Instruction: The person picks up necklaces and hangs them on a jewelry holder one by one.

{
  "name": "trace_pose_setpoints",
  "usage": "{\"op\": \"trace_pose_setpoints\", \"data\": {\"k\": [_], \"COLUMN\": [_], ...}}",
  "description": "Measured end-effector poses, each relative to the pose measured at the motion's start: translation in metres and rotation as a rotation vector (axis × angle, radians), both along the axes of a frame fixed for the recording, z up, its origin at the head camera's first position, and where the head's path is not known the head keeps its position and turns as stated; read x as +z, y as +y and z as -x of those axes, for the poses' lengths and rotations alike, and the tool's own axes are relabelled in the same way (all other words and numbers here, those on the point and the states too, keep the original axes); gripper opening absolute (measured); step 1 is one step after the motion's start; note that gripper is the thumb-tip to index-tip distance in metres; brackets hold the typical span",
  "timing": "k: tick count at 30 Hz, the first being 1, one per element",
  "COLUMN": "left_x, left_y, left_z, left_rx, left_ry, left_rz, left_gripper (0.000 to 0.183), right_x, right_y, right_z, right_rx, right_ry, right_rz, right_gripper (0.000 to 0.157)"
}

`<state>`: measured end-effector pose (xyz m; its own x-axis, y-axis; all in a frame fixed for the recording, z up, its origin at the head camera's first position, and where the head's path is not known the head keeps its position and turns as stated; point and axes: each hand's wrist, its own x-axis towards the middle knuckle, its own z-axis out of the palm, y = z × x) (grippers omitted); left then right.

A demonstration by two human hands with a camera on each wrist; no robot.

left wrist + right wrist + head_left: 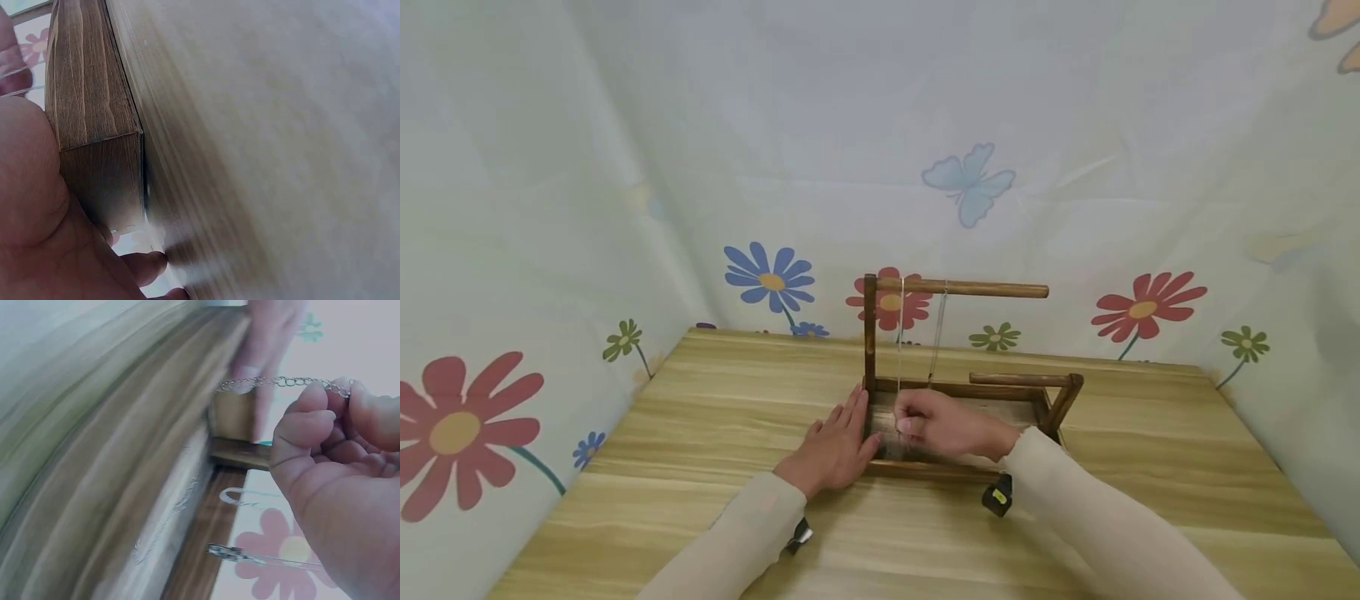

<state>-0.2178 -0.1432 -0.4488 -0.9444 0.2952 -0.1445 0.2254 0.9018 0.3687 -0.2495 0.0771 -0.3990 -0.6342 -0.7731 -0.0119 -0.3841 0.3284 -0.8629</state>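
Note:
A dark wooden jewellery stand [925, 471] has a shallow tray and two arms. Over its taller arm [992, 289] hang two thin necklaces, the left one [901, 333] and the right one [937, 333]. My right hand [951, 423], above the tray, pinches the end of the left necklace between thumb and fingertips; its small-linked chain [287, 381] shows in the right wrist view. My left hand [835, 446] lies against the tray's left end, fingers straight along the outside and thumb at the front corner. The left wrist view shows the tray's corner [103, 181] beside that palm.
The stand sits on a wood-grain table [730, 400]. A shorter arm [1018, 380] rises at the tray's right end. Behind is a pale cloth [850, 125] printed with flowers and butterflies. A small black device [997, 496] hangs under the right wrist.

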Motion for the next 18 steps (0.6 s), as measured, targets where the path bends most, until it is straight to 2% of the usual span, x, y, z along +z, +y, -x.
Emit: {"op": "trace_pose_setpoints", "data": {"k": [8,18], "left_x": [0.002,0.001], "left_y": [0.000,0.001], "left_z": [-0.001,-0.001], "left_rx": [0.002,-0.005], "left_ry": [0.003,0.014], "left_rz": [-0.018,-0.014], "left_gripper": [0.076,0.076], "right_x": [0.025,0.047], "right_y": [0.004,0.003], "right_z": [-0.011,-0.012], "right_rx": [-0.157,-0.311], "right_ry": [-0.138,-0.187], "right_rz": [0.136,0.272], "right_gripper": [0.019,0.018]}}
